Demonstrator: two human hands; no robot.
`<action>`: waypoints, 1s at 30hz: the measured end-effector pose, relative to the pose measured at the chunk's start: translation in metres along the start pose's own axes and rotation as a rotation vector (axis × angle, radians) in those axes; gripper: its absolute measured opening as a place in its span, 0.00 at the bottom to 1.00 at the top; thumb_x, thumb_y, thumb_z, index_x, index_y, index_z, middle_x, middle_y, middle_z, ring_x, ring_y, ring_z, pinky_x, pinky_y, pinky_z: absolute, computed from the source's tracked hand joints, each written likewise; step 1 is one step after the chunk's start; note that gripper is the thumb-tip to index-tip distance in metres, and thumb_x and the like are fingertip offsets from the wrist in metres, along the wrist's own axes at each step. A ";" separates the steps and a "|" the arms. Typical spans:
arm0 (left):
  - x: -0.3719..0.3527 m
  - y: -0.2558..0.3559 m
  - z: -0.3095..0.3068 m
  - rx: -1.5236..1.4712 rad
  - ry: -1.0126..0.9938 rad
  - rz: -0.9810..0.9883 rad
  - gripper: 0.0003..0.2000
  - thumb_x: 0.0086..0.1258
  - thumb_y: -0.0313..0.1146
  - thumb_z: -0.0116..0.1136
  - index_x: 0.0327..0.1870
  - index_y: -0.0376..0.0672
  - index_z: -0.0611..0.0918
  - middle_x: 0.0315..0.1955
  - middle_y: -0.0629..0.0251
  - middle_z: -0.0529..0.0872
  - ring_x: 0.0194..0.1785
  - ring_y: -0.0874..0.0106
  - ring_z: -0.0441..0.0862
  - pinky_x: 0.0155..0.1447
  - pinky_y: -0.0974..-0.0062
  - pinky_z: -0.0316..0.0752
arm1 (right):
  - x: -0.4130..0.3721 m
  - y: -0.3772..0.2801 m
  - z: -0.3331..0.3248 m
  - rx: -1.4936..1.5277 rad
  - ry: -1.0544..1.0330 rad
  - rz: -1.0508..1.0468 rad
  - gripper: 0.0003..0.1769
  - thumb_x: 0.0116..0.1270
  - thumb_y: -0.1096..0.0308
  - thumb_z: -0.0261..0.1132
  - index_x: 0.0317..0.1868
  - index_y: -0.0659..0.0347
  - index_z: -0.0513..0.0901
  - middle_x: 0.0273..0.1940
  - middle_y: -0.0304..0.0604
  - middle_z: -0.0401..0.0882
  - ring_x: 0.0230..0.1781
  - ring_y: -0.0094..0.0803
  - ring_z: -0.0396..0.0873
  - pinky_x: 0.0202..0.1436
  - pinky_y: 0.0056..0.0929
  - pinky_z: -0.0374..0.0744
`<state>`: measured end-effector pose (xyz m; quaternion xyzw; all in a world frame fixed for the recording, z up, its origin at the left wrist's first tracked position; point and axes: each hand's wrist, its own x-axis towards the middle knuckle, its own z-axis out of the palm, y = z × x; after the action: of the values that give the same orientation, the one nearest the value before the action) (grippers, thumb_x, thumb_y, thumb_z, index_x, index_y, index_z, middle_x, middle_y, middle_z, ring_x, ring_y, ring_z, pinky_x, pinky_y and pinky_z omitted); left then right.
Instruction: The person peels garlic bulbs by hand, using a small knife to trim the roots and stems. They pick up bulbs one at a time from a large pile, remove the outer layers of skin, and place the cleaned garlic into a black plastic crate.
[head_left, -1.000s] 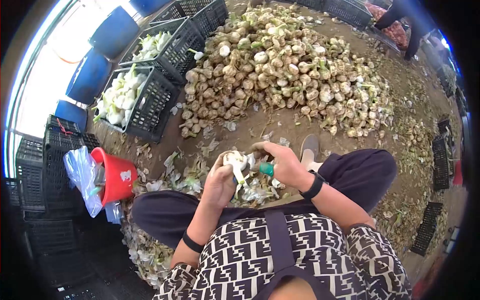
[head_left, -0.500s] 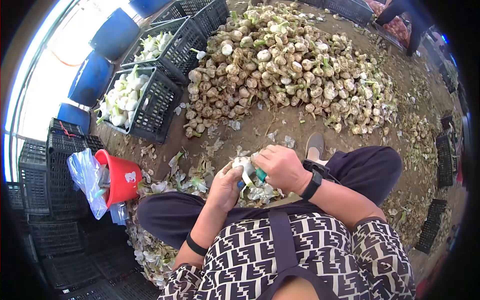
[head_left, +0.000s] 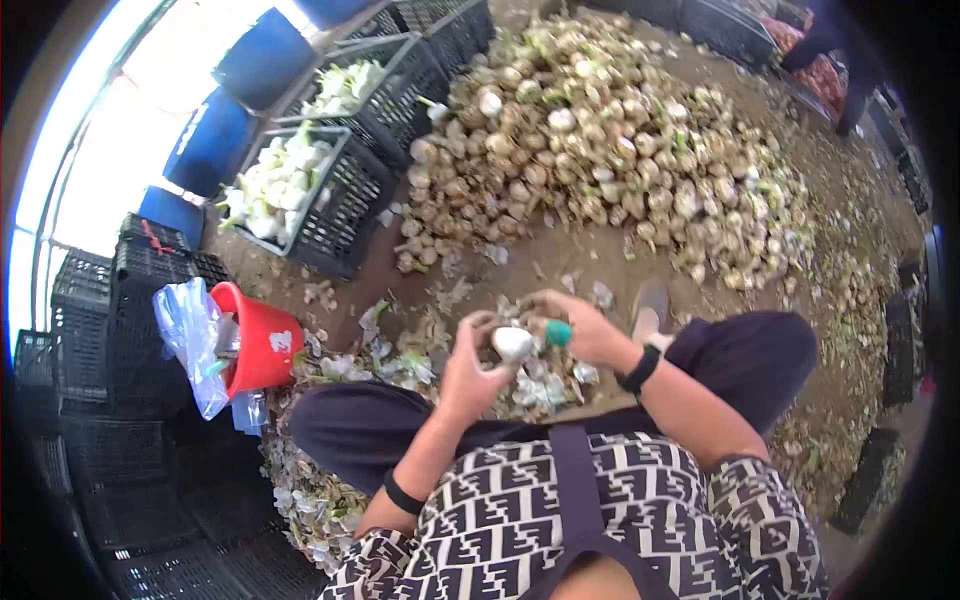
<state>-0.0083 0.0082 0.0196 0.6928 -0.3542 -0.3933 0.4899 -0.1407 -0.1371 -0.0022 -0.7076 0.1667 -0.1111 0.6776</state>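
My left hand (head_left: 468, 372) grips a white peeled garlic bulb (head_left: 513, 343) over my lap. My right hand (head_left: 583, 328) is closed on a small tool with a green handle (head_left: 558, 333), held right against the bulb. Its blade is hidden behind the bulb and fingers. Under both hands lies a heap of peeled skins (head_left: 540, 385) between my dark-trousered legs. A large pile of unpeeled, dirty garlic bulbs (head_left: 610, 150) covers the ground ahead.
A black crate (head_left: 340, 215) with white peeled bulbs stands at the left, another crate (head_left: 400, 85) behind it. A red bucket (head_left: 262, 345) with a plastic bag (head_left: 190, 335) lies near my left knee. Stacked black crates (head_left: 80, 330) stand far left. Another person (head_left: 850, 60) stands at top right.
The camera view shifted and tilted. My hands turned the bulb, so its clean white side faces up and the trailing stem strip is gone from view. My right hand stays against it.
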 end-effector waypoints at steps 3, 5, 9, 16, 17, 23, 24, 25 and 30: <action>0.003 -0.005 0.001 0.185 0.017 0.046 0.30 0.51 0.26 0.67 0.56 0.38 0.65 0.47 0.62 0.75 0.48 0.74 0.74 0.51 0.76 0.71 | -0.004 0.026 0.034 0.353 0.010 0.052 0.24 0.66 0.66 0.57 0.61 0.61 0.65 0.48 0.44 0.75 0.46 0.28 0.74 0.47 0.27 0.75; -0.002 0.007 -0.004 0.084 0.000 -0.053 0.28 0.54 0.24 0.64 0.57 0.38 0.65 0.46 0.62 0.74 0.47 0.75 0.73 0.52 0.77 0.70 | -0.007 0.017 0.038 0.681 0.035 0.393 0.20 0.69 0.67 0.53 0.60 0.60 0.66 0.48 0.44 0.75 0.44 0.29 0.76 0.45 0.30 0.78; -0.012 0.013 -0.020 -0.202 0.173 -0.089 0.23 0.56 0.26 0.61 0.54 0.38 0.69 0.44 0.64 0.75 0.47 0.75 0.73 0.48 0.79 0.71 | 0.023 0.070 0.007 0.844 0.176 0.782 0.15 0.72 0.62 0.46 0.49 0.64 0.71 0.46 0.46 0.76 0.38 0.35 0.79 0.39 0.32 0.81; -0.024 0.025 -0.027 -0.369 0.302 -0.072 0.15 0.60 0.21 0.52 0.49 0.38 0.72 0.37 0.68 0.75 0.41 0.78 0.72 0.44 0.79 0.70 | 0.151 -0.141 -0.039 0.571 0.186 0.013 0.19 0.68 0.58 0.54 0.51 0.63 0.71 0.41 0.44 0.75 0.36 0.31 0.76 0.39 0.37 0.77; -0.030 0.051 -0.029 -0.277 0.360 -0.066 0.14 0.60 0.20 0.51 0.48 0.39 0.73 0.38 0.68 0.75 0.41 0.77 0.72 0.43 0.79 0.70 | 0.142 -0.161 -0.039 0.360 0.287 0.014 0.19 0.66 0.56 0.57 0.50 0.62 0.73 0.39 0.43 0.75 0.34 0.30 0.75 0.37 0.34 0.77; -0.063 0.042 -0.070 -0.396 0.482 0.069 0.11 0.64 0.22 0.53 0.48 0.39 0.73 0.44 0.69 0.76 0.45 0.79 0.74 0.48 0.80 0.70 | 0.111 0.028 -0.054 -0.317 0.087 -0.273 0.13 0.64 0.59 0.59 0.31 0.61 0.77 0.21 0.40 0.71 0.21 0.28 0.69 0.25 0.26 0.70; -0.069 0.046 -0.073 -0.415 0.499 0.050 0.12 0.64 0.22 0.52 0.48 0.40 0.73 0.44 0.70 0.76 0.45 0.78 0.74 0.48 0.80 0.71 | 0.082 0.031 -0.046 0.144 0.136 0.299 0.12 0.64 0.61 0.58 0.31 0.63 0.77 0.23 0.40 0.71 0.22 0.29 0.69 0.24 0.27 0.69; -0.075 0.052 -0.073 -0.440 0.492 0.059 0.12 0.65 0.22 0.52 0.49 0.40 0.73 0.44 0.69 0.76 0.45 0.77 0.75 0.47 0.80 0.71 | 0.062 0.059 -0.042 0.237 0.202 0.377 0.10 0.64 0.64 0.58 0.32 0.63 0.77 0.24 0.40 0.72 0.22 0.27 0.68 0.23 0.26 0.68; -0.085 0.093 -0.062 -0.369 0.481 0.159 0.13 0.64 0.22 0.53 0.50 0.39 0.72 0.45 0.68 0.75 0.45 0.76 0.75 0.47 0.79 0.71 | -0.001 0.145 -0.036 0.497 0.526 0.413 0.08 0.60 0.68 0.56 0.31 0.65 0.77 0.26 0.42 0.74 0.21 0.31 0.73 0.21 0.31 0.71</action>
<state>-0.0001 0.0827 0.1385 0.6356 -0.2036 -0.2362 0.7062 -0.1675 -0.1734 -0.1443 -0.4218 0.4406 -0.1869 0.7700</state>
